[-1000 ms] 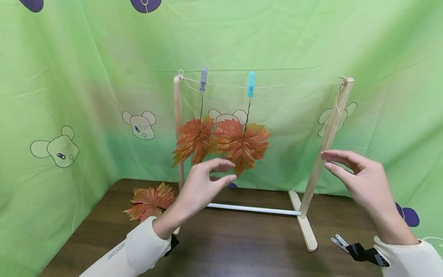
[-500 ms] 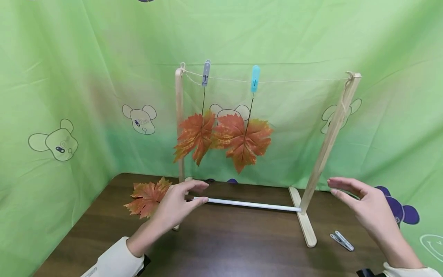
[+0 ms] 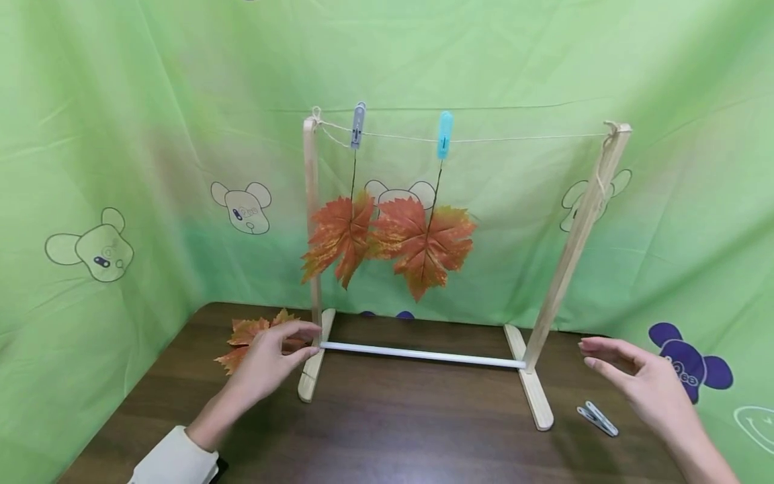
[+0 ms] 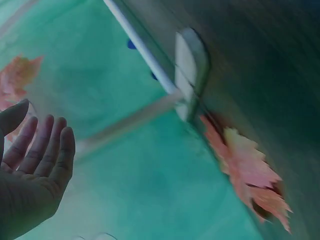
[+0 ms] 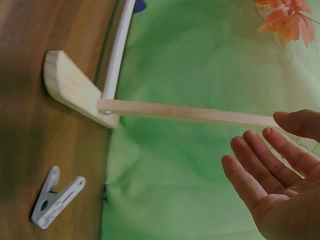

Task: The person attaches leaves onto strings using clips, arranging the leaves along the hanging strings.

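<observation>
My left hand [image 3: 266, 363] hovers above the table at the left, its fingers relaxed and holding nothing. It partly hides an orange maple leaf [image 3: 240, 335] lying on the table; the left wrist view shows that leaf [image 4: 250, 175] whole. On the right, my right hand [image 3: 643, 376] is in the air with loosely bent, separated fingers and nothing in them. Below and left of it lies a grey clothespin [image 3: 597, 418], also seen in the right wrist view as a pale clothespin [image 5: 56, 197]. Two maple leaves hang from a string [image 3: 520, 138] by a grey clothespin [image 3: 358, 126] and a blue clothespin [image 3: 445, 136].
A wooden stand holds the string between its left post [image 3: 311, 175] and right post [image 3: 574, 255]. A white rod [image 3: 423, 354] joins its feet low over the brown table [image 3: 417, 430]. Green cloth [image 3: 484, 60] surrounds the table's back and sides.
My left hand has moved left and down, from before the hanging leaves to the leaf on the table. My right hand has lowered. The clothespin at the right has come into fuller view.
</observation>
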`<move>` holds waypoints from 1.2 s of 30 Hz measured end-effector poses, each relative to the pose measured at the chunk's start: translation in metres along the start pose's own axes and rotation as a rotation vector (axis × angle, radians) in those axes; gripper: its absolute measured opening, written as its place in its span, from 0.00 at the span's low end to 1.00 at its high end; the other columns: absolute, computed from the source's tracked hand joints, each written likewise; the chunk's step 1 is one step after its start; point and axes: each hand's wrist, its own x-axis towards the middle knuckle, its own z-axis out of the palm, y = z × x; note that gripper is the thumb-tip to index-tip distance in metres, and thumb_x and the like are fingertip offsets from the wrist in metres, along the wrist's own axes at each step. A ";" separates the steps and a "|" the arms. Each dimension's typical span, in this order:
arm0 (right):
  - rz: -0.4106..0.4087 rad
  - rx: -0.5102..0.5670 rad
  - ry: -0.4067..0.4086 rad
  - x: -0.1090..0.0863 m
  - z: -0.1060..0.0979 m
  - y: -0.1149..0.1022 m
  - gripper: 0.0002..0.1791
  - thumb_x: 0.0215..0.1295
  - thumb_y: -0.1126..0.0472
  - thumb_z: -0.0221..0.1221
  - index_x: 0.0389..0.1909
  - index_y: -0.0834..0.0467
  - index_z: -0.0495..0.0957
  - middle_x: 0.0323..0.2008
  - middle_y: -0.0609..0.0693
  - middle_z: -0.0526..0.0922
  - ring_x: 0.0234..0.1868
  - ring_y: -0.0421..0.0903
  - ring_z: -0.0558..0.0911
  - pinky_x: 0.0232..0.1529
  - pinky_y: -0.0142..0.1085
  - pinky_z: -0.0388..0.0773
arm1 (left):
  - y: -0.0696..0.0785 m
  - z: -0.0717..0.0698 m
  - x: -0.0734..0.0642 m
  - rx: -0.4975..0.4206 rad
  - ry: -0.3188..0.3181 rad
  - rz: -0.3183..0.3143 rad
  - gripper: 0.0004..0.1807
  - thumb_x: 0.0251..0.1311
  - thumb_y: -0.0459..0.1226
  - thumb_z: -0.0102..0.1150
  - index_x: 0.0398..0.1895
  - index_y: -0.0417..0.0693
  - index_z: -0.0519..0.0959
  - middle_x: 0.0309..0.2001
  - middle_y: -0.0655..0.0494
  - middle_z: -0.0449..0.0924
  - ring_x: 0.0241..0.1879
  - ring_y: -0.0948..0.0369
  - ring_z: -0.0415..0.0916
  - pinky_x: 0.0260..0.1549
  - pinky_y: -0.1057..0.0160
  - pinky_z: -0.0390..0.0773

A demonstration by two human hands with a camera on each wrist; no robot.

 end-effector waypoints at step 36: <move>0.122 -0.106 -0.133 -0.013 0.017 0.054 0.23 0.64 0.62 0.71 0.56 0.71 0.81 0.39 0.19 0.82 0.37 0.19 0.80 0.38 0.17 0.72 | -0.084 -0.013 0.006 0.043 -0.292 -0.050 0.18 0.62 0.33 0.73 0.55 0.41 0.85 0.53 0.46 0.87 0.55 0.48 0.83 0.55 0.43 0.82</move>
